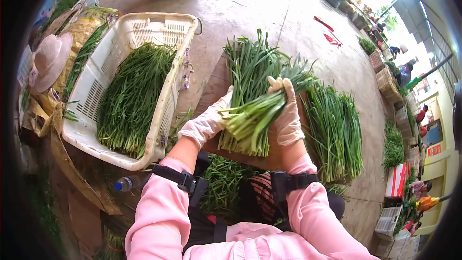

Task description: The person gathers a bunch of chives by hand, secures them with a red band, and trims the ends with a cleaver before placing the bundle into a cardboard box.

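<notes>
- The bunch is at the centre of the frame, above the pile.
- The right hand, gloved, is closed around the middle of the bunch.
- The long axis of the bunch is slanted: the pale stem ends point to the lower left of the frame, the leaf tips to the upper right. The pile under it runs nearly up and down in the frame, so the two axes cross.
- The left hand, also gloved, is just beside the stem ends and at the left edge of the pile; I cannot tell if its fingers clamp something.
- The stem ends are nearer to the left hand, the leaf tips to the right hand.
- A second pile lies right of centre; a crate of similar stalks stands at the left.
</notes>
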A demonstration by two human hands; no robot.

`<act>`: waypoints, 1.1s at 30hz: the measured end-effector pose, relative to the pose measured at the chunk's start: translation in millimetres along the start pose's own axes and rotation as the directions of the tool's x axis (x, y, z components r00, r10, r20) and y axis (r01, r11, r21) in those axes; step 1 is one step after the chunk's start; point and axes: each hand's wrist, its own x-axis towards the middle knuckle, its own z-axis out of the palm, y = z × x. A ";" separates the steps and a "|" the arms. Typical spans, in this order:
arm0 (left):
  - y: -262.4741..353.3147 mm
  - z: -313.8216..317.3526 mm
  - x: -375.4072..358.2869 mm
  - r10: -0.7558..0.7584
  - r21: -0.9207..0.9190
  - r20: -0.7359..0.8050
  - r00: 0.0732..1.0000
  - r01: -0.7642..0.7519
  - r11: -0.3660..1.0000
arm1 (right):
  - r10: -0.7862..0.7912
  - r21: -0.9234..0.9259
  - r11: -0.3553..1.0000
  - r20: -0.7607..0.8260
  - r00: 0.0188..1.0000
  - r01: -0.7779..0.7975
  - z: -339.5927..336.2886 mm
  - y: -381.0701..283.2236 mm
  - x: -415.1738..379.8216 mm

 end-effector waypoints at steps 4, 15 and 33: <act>-14.9 -4.7 5.4 0.153 0.358 -0.023 0.988 -0.135 0.924 | 0.070 -0.198 0.976 -0.099 0.993 -0.089 -5.1 -25.0 -21.6; -10.8 -6.1 1.9 0.099 0.398 -0.053 0.994 -0.070 0.915 | 0.086 -0.475 0.853 -0.281 0.956 -0.217 18.2 -46.8 -29.0; 6.3 24.3 -4.6 0.029 0.332 -0.274 0.961 0.066 0.941 | -0.106 -0.920 0.371 -0.181 0.978 -0.130 119.4 28.8 -18.5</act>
